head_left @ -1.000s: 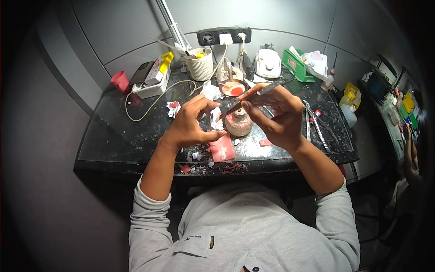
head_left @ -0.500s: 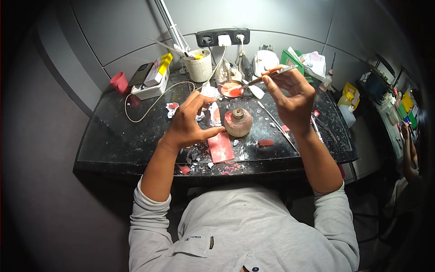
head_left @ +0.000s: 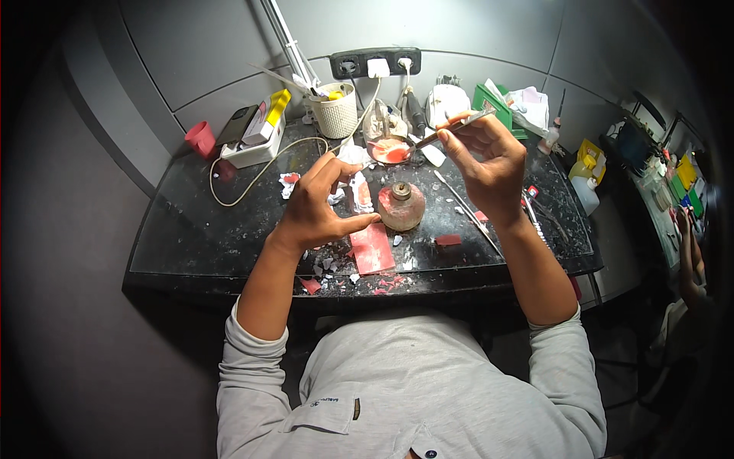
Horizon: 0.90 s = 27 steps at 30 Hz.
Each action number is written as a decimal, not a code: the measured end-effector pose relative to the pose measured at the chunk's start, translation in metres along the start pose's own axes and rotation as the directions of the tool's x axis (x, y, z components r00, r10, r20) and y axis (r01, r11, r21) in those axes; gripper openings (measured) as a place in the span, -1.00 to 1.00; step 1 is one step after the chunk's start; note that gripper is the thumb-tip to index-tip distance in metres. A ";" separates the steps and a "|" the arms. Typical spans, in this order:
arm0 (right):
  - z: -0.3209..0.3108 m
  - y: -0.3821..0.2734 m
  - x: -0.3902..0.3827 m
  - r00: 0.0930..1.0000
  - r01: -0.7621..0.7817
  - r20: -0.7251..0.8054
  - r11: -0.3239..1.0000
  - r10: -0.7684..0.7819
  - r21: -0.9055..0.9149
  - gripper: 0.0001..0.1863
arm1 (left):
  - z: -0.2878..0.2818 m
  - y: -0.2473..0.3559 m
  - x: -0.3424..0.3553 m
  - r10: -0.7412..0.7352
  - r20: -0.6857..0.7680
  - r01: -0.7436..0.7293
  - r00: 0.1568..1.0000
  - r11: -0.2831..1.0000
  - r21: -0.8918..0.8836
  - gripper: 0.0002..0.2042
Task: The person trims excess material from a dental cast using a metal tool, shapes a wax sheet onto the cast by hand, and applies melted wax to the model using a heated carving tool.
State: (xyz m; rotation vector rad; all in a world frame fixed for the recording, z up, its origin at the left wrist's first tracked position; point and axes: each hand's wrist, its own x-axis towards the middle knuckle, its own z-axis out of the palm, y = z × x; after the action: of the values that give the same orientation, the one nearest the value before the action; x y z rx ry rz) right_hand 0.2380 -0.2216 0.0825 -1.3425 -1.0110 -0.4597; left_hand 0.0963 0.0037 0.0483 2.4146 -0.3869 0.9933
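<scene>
My right hand (head_left: pixel 485 153) pinches a metal spatula-like tool (head_left: pixel 466 119), its tip in the red material of a small dish (head_left: pixel 390 153) at the back. Low over the desk, my left hand (head_left: pixel 321 199) is curved with thumb and fingers apart, beside a white piece with pink on it (head_left: pixel 361 193). Between my hands stands a round glass burner (head_left: pixel 400 208) with a metal neck; no flame is visible. A pink sheet (head_left: pixel 371 252) lies below my left thumb. A long thin tool (head_left: pixel 474 222) lies beneath my right hand.
Dark desk (head_left: pixel 183 237) with scraps. Behind are a pink cup (head_left: pixel 200 139), white box (head_left: pixel 252 153), woven holder (head_left: pixel 335 115), white device (head_left: pixel 447 103), green box (head_left: pixel 489 107) and socket strip (head_left: pixel 348 63). A cable loops leftward. Another person's arm (head_left: pixel 688 260) shows at far right.
My right hand has moved up and rightward from over the burner, and the tool's tip now reaches into the dish. My left hand has shifted only slightly.
</scene>
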 end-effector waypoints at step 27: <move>0.012 -0.022 -0.019 0.976 0.194 0.059 0.962 -0.209 0.192 -0.79 | 0.008 0.003 0.000 0.120 -0.026 -0.119 0.992 0.993 0.016 -0.42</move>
State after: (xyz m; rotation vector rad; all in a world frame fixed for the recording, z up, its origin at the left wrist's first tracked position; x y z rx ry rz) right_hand 0.2063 -0.2202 0.0787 -1.1036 -1.2328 -0.4553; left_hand 0.0999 -0.0030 0.0442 2.4112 -0.5219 1.0826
